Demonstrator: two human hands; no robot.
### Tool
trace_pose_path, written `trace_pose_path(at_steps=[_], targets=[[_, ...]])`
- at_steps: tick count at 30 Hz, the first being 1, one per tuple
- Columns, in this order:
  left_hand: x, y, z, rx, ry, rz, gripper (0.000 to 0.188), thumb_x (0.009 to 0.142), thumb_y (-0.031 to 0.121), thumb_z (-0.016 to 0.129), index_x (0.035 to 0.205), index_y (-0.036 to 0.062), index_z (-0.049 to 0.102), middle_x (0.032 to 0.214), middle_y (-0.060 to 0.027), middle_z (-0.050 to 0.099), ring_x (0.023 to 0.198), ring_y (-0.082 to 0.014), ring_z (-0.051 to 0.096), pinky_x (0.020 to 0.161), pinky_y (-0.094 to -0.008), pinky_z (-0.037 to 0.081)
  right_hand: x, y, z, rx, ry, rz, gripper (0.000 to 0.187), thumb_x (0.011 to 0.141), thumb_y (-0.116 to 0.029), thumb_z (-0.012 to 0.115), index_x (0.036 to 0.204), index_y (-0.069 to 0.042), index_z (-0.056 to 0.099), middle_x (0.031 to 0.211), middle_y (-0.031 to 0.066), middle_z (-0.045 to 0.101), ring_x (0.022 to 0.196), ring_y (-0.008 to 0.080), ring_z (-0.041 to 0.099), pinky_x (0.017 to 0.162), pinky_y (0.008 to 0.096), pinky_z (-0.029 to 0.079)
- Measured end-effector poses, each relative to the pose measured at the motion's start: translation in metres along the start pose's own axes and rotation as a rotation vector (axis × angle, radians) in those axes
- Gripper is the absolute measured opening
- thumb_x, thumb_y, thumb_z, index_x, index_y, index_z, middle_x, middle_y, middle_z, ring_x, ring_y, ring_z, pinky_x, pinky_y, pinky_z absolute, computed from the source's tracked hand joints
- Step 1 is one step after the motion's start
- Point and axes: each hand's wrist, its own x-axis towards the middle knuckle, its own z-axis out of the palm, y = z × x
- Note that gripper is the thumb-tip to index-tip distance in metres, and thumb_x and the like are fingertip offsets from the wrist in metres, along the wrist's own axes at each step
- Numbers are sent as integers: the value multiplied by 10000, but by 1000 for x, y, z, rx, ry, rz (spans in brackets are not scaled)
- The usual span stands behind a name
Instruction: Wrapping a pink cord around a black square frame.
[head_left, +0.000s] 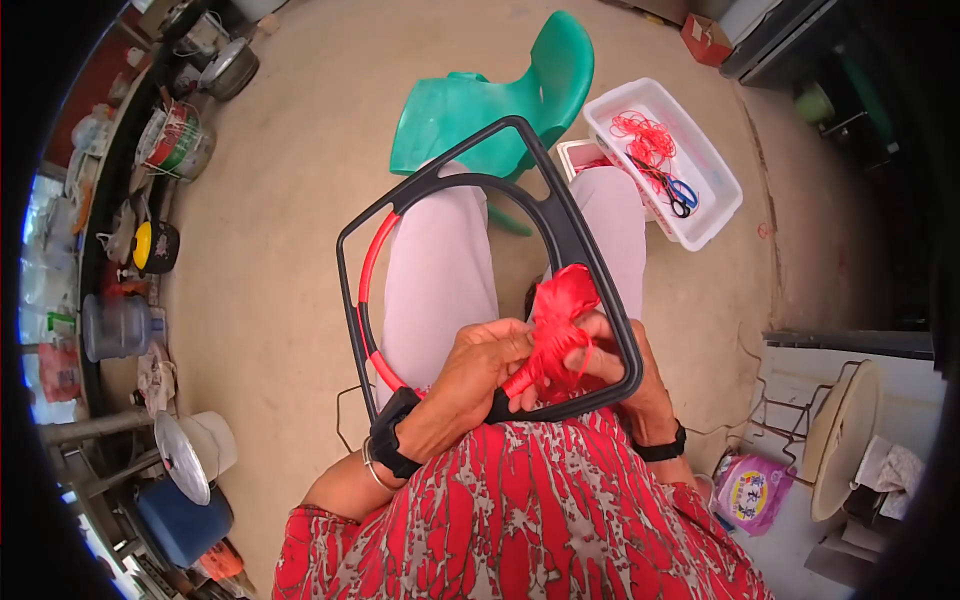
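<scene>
A black frame (572,235) with a rounded ring inside it rests across my lap. Parts of the ring are wrapped in red cord (374,262). At the lower right of the ring is a bunched hank of glossy red cord (566,300). My left hand (482,362) is closed, thumb and fingers pinched against the hank's left side, beside the wrapped ring. From the right, my right hand (610,360) curls its fingers around the hank, reaching inside the frame's edge. Some fingertips are hidden behind the cord.
Ahead stands a green plastic chair (470,115). To its right, a white tray (712,190) holds loose red cord and scissors (682,194). Shelving with pots and a water jug (118,325) lines the left side. A purple package (750,490) lies at the lower right.
</scene>
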Motion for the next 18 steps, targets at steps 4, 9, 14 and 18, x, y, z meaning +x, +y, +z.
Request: trace_pose_path(at_steps=[4,9,14,18], targets=[[1,-5,1,66,-15,33,196,935,101,482,966,-57,594,676,-157,638,427,-190,574,370,-254,447,11,9,19,145,242,118,383,811,-200,727,1091,20,583,931,92,636,809,132,613,706,271,498],[1,-3,3,102,34,-25,183,932,117,500,939,-37,597,664,-149,641,414,-183,573,357,-251,447,31,11,22,515,61,224,582,817,-151,709,1310,-25,426,1109,117,578,914,190,603,828,353,516],[0,-1,-1,65,-50,-16,171,919,112,519,908,-36,603,631,-128,632,420,-186,581,356,-252,449,53,19,26,961,-195,208,585,828,-91,671,1339,-44,390,1090,101,550,1014,267,548,945,456,472],[-3,0,0,38,-76,2,169,908,109,543,898,-45,611,618,-117,626,422,-186,586,354,-254,450,55,25,34,1134,-215,68,665,775,-137,705,1351,-55,383,942,30,486,1052,230,484,1077,443,315]])
